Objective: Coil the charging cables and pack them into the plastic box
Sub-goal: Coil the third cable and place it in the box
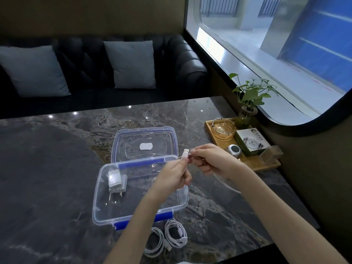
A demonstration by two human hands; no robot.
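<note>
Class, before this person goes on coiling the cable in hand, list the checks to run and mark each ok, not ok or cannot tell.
1. Plastic box open, lid laid back: ok.
2. Room left beside the charger plug: ok.
3. Cable gripped by left hand and right hand: ok.
4. Held cable free of tangles: cannot tell.
5. Two coiled cables packed: not ok, on the table.

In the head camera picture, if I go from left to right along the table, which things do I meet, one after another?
Charger plug inside the plastic box → left hand → USB connector → right hand → white cube → green and white carton → clear holder.
</note>
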